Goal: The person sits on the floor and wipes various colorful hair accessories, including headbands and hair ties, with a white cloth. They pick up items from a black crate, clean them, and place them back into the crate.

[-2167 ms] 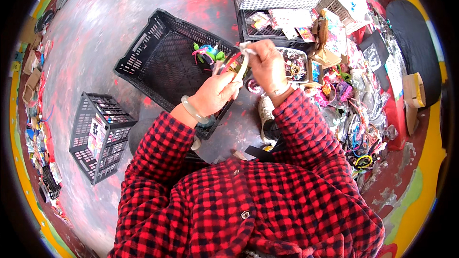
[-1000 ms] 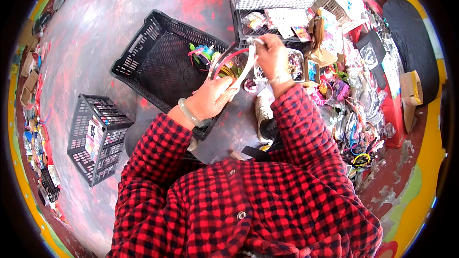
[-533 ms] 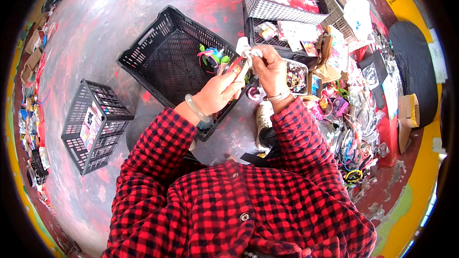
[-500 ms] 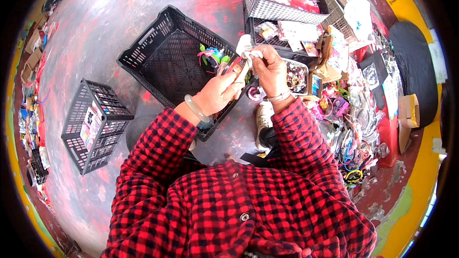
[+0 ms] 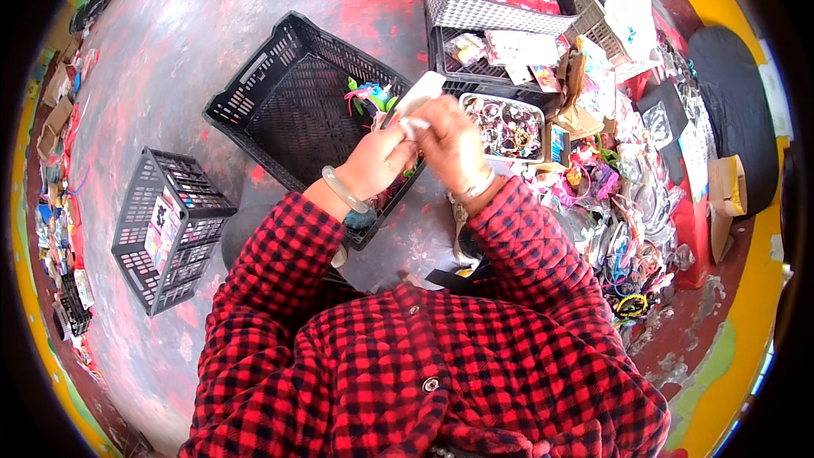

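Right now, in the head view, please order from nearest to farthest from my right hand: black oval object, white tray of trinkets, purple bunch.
1. White tray of trinkets, just right of your right hand.
2. Purple bunch, farther right, in the pile.
3. Black oval object, at the far right.

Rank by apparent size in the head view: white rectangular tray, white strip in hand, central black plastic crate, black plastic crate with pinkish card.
Central black crate
Black crate with card
White tray
White strip, partly hidden
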Motion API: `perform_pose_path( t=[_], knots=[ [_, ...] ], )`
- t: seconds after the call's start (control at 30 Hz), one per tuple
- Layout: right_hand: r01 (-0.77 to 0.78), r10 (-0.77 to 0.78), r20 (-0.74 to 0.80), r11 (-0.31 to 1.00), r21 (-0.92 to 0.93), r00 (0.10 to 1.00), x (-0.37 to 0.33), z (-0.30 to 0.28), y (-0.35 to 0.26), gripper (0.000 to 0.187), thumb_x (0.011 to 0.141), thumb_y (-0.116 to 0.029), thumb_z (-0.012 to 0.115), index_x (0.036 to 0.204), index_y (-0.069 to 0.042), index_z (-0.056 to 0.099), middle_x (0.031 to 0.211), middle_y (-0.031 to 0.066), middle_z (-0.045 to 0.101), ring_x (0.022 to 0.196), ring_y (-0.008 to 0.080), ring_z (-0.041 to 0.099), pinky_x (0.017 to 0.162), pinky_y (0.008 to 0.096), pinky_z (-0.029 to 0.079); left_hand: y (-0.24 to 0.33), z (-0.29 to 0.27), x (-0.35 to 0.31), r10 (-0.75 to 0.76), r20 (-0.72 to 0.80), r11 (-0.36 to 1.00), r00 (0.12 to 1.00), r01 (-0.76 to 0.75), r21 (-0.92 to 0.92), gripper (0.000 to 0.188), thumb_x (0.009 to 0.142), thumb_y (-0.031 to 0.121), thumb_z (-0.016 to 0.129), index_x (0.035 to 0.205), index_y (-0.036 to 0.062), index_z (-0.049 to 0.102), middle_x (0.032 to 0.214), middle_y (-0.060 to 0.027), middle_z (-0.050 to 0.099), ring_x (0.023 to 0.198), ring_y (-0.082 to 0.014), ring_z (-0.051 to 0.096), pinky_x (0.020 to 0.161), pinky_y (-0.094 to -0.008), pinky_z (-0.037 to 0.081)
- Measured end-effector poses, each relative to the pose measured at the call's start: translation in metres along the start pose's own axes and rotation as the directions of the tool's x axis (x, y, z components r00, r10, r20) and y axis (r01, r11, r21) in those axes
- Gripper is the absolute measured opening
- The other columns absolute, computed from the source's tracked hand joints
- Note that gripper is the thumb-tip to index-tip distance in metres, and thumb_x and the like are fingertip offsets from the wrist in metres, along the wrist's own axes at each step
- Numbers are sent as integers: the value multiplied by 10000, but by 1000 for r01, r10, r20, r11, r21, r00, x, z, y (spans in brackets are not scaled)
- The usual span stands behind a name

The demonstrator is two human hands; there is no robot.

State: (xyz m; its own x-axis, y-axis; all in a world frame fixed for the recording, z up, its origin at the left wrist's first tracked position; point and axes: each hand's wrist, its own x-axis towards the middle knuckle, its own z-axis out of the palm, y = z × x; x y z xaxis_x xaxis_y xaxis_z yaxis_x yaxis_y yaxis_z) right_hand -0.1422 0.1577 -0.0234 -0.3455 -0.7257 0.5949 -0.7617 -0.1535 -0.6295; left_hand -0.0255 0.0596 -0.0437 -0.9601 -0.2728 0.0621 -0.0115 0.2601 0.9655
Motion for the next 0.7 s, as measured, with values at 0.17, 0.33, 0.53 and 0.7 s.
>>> perform_pose_path(
  t=[0.17,0.33,0.53,0.7],
  knots=[
    [-181,171,-143,981,-64,975,9,1,23,127,691,16,546,798,-45,575,764,139,543,731,325,545,650,375,448,1,2,-3,29,68,999,997,-27,-20,124,876,65,423,919,-16,506,677,-34,515,595,-102,479,559,-238,404],
    [-2,-3,-81,998,-57,997,-1,0,5,100,715,-10,547,805,-49,562,759,141,542,751,330,543,665,378,445,-1,-1,0,26,48,1000,998,-26,2,126,872,69,427,914,-28,495,669,-45,510,593,-124,482,570,-249,406],
    [-160,147,-113,981,-112,983,5,2,42,87,740,-48,546,821,-21,563,729,144,557,674,288,569,623,361,463,-1,-2,-3,-16,116,997,993,24,-68,158,888,100,413,948,-16,501,699,-37,503,604,-100,478,580,-240,410],
    [-475,695,-75,561,678,715,12,-31,60,58,832,-79,524,811,-25,531,639,33,554,511,104,531,474,237,460,-5,-16,2,-95,76,807,993,121,-578,218,909,174,403,961,-16,496,699,-27,485,609,-91,458,567,-210,376]
  ],
)
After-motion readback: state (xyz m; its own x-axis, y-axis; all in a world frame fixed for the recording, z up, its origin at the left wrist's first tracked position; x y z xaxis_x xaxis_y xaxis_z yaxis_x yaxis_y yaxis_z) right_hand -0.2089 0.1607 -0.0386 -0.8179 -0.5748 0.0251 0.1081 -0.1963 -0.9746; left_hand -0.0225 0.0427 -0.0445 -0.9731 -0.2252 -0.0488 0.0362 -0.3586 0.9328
